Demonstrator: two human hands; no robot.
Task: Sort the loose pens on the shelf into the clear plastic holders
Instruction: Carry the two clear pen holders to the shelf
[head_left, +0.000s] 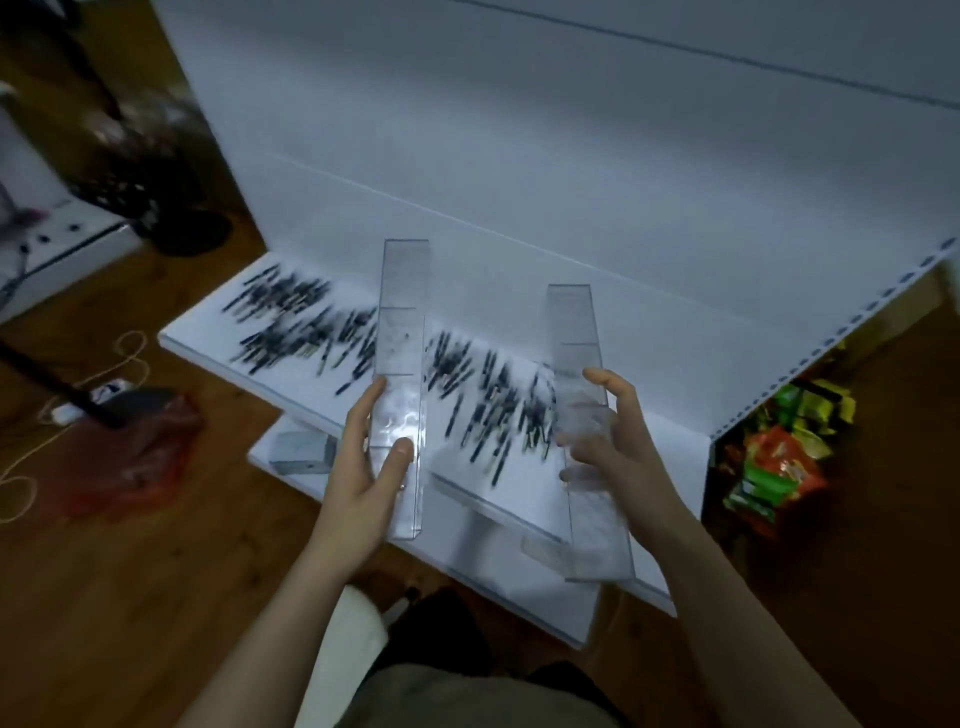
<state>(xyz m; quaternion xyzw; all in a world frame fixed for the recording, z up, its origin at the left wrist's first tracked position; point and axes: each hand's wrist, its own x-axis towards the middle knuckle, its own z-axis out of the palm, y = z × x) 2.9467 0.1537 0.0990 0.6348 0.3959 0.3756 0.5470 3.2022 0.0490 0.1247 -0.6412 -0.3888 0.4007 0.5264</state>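
Observation:
Several dark loose pens (363, 338) lie scattered in a band across the white shelf (208, 332), blurred by motion. My left hand (363, 467) grips a long clear plastic holder (402, 312) by its near end, thumb on top, above the pens. My right hand (618, 441) holds a second clear plastic holder (574, 322) from its right side, with the fingers curled under it. Both holders are divided into compartments, point away from me and look empty.
A lower white shelf (519, 561) carries a small clear box (304, 453). On the wooden floor sit a red plastic bag (130, 457), cords and a power strip (88, 400) at left. Colourful packets (779, 452) are stacked at right. The white back panel (571, 130) rises behind.

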